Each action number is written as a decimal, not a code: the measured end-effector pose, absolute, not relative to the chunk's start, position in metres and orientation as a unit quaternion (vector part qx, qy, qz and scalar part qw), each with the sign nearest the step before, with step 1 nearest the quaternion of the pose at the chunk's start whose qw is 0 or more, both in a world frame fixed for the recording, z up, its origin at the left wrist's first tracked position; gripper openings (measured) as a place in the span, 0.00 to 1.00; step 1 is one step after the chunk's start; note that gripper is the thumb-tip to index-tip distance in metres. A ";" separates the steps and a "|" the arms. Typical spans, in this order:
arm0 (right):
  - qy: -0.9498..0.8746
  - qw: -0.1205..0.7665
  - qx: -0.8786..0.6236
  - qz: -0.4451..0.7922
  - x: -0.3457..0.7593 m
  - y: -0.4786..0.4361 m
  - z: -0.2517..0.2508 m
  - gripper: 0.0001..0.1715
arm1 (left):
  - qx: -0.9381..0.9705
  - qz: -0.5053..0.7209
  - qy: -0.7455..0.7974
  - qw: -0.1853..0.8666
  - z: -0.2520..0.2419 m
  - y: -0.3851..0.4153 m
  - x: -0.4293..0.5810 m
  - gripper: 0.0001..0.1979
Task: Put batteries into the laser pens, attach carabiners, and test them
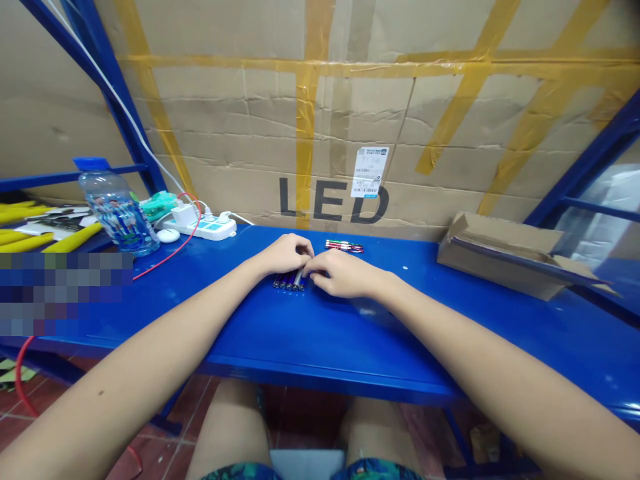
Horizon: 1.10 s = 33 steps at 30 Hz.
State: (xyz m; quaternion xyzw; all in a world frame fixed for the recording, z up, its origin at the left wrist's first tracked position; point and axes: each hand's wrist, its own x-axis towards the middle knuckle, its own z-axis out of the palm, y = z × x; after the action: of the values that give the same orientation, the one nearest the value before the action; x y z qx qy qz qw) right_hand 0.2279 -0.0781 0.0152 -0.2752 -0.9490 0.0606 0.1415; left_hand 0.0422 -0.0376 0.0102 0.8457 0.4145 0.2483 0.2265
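Observation:
A row of several slim, dark metallic tubes [289,285] lies side by side on the blue table [280,347], their round ends facing me. At the right end of the row is a paler silver tube [299,276]. My left hand [285,254] curls over the far part of the row, fingers bent and hiding much of it. From the right, my right hand [340,272] presses its bent fingers to the row's right end, at the silver tube. The fingertips of both hands meet there. Behind my right hand lie a few small green, silver and red tubes [344,246].
At the left stand a water bottle [117,210] and a white power strip [213,227] with plugs; a red cable [175,253] runs off the table. Yellow-handled tools [75,237] lie far left. An open cardboard box [500,260] sits right. A large LED carton [240,147] backs the table.

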 end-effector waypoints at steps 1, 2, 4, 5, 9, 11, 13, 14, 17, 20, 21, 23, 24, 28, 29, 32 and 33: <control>-0.949 0.142 -0.276 0.059 0.228 -0.076 0.014 0.21 | 0.846 0.246 0.415 0.226 0.010 -0.038 0.042 0.08; -0.949 0.142 -0.276 0.059 0.228 -0.075 0.013 0.22 | 0.847 0.243 0.415 0.226 0.010 -0.038 0.042 0.08; -0.948 0.140 -0.279 0.063 0.228 -0.075 0.013 0.22 | 0.847 0.233 0.420 0.226 0.010 -0.037 0.042 0.08; -0.947 0.137 -0.283 0.064 0.227 -0.076 0.014 0.21 | 0.847 0.228 0.424 0.226 0.010 -0.037 0.042 0.09; -0.941 0.113 -0.314 0.060 0.226 -0.082 0.020 0.17 | 0.848 0.219 0.429 0.220 0.008 -0.035 0.041 0.09; -0.938 0.088 -0.329 0.055 0.227 -0.084 0.024 0.14 | 0.851 0.219 0.428 0.210 0.007 -0.034 0.040 0.09; -0.935 0.056 -0.347 0.050 0.229 -0.086 0.029 0.11 | 0.852 0.218 0.432 0.202 0.006 -0.033 0.040 0.09; -0.933 0.040 -0.355 0.049 0.230 -0.087 0.031 0.09 | 0.851 0.217 0.435 0.198 0.006 -0.033 0.040 0.09; -0.922 -0.005 -0.384 0.052 0.234 -0.092 0.036 0.06 | 0.851 0.212 0.439 0.193 0.005 -0.032 0.040 0.09; -0.901 -0.039 -0.427 0.059 0.241 -0.098 0.040 0.06 | 0.852 0.210 0.436 0.199 0.005 -0.033 0.042 0.08; -0.894 -0.041 -0.442 0.063 0.244 -0.100 0.041 0.05 | 0.852 0.210 0.436 0.201 0.005 -0.033 0.042 0.08; -0.883 -0.020 -0.462 0.078 0.255 -0.102 0.043 0.08 | 0.852 0.208 0.435 0.204 0.005 -0.035 0.043 0.08; -0.878 0.005 -0.469 0.094 0.263 -0.101 0.044 0.12 | 0.853 0.207 0.434 0.203 0.005 -0.035 0.044 0.08; -0.849 0.140 -0.489 0.143 0.303 -0.090 0.045 0.24 | 0.868 0.194 0.419 0.183 0.007 -0.039 0.049 0.09; -0.845 0.158 -0.488 0.149 0.312 -0.086 0.044 0.23 | 0.872 0.190 0.416 0.176 0.008 -0.040 0.052 0.09; -0.834 0.193 -0.497 0.144 0.332 -0.078 0.039 0.17 | 0.882 0.177 0.408 0.155 0.009 -0.046 0.061 0.10; -0.832 0.199 -0.499 0.140 0.335 -0.077 0.038 0.14 | 0.886 0.174 0.405 0.145 0.009 -0.048 0.064 0.10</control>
State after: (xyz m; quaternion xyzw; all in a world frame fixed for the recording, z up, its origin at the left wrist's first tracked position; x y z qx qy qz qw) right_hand 0.3348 -0.0766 0.0376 -0.4990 -0.8317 0.1397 0.1994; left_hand 0.0637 -0.0478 0.0089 0.8857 0.4052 0.1739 0.1451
